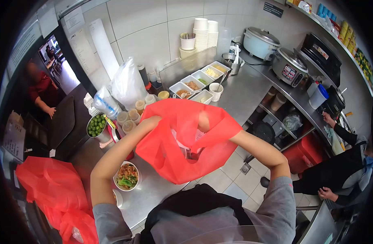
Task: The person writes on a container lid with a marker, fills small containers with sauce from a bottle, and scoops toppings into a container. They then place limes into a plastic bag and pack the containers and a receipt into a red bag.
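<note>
Red plastic bag [182,150]: thin, soft, light film, judged slippery and easily torn, best taken at the rim or handle loops; it hung in the air just right of the bowl of food [127,175]. Left hand [151,120] and right hand [203,121], the right partly veiled by film, each pinched the bag's top edge. Forearms were raised and elbows out, with the bag's mouth spread between them.

Bright, even overhead light, soft shadows, strong fisheye warp w/ black corners, mild blur at edges, daylight thru doorway [58,61]
</note>
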A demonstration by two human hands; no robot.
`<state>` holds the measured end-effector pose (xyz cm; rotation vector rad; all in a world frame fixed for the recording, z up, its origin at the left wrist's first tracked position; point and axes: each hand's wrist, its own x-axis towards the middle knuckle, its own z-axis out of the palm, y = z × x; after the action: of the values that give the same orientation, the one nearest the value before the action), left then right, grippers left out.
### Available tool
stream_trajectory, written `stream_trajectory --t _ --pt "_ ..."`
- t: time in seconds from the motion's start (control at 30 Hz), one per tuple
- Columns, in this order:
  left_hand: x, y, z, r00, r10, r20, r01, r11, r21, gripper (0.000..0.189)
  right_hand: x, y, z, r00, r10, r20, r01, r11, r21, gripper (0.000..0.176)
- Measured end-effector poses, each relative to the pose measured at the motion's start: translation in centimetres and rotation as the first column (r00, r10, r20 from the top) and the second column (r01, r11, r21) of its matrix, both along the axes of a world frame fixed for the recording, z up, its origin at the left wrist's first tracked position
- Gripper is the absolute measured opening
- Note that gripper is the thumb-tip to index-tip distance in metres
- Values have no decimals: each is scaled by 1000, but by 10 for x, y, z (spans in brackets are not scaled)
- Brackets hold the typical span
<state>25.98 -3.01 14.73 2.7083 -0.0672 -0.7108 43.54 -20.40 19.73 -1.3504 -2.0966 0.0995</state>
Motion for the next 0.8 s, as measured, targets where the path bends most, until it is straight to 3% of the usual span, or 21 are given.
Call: stream_trajectory --t 0.1,0.2,0.27,0.33,0.4,0.43,0.47,0.5,0.53,0.6,0.67,0.7,0.73,0.77,0.8 --pt "6 0 -11 999 -1 34 0 1000 20 46 -3 4 -4 999 -24 29 26 998 -51 21" --pt "-2 2 -17 999 -24 48 21 998 64 47 3 18 -64 987 -71 141 73 997 -11 21" --pt "-12 7 -15 996 -48 82 41 996 77 47 -10 -6 -37 995 -94 -32 83 966 -244 26" --pt "-25 14 1 987 -60 148 56 998 31 48 -7 -22 2 997 -50 55 60 979 -196 27" --pt "-40 13 38 991 18 134 6 985 -173 49 2 -32 37 924 4 381 -51 992 115 25" --pt "-54 0 73 993 110 -49 -120 918 -377 54 -13 -41 75 830 -85 551 206 965 -161 25" --pt "-68 -13 109 952 185 -245 -290 805 -517 60 -16 -46 97 729 -120 674 220 973 -65 27" --pt "-84 -17 129 975 23 -223 -187 629 -754 63 -19 -51 119 611 -166 774 219 975 36 29" --pt "-99 -20 145 981 -127 -147 -88 382 -920 67 -10 -51 127 554 -277 785 -122 906 405 32" --pt "-121 -51 174 997 -73 -30 31 713 -700 70 -4 -44 134 640 -487 595 -40 752 658 49" --pt "-130 -71 165 995 -101 -20 78 869 -489 66 7 -35 134 791 -511 336 232 759 608 71" --pt "-134 -77 162 993 -113 -20 98 923 -372 64 22 -25 125 897 -386 214 285 877 386 82" --pt "-134 -79 164 993 -67 96 98 925 -368 63 38 -14 116 947 -319 27 311 936 165 94" --pt "-133 -76 170 978 -16 210 93 926 -365 61 52 -2 110 974 -177 -141 173 984 -40 103" --pt "-130 -68 179 947 38 320 85 928 -362 59 57 8 111 931 -243 -273 170 949 -266 102"
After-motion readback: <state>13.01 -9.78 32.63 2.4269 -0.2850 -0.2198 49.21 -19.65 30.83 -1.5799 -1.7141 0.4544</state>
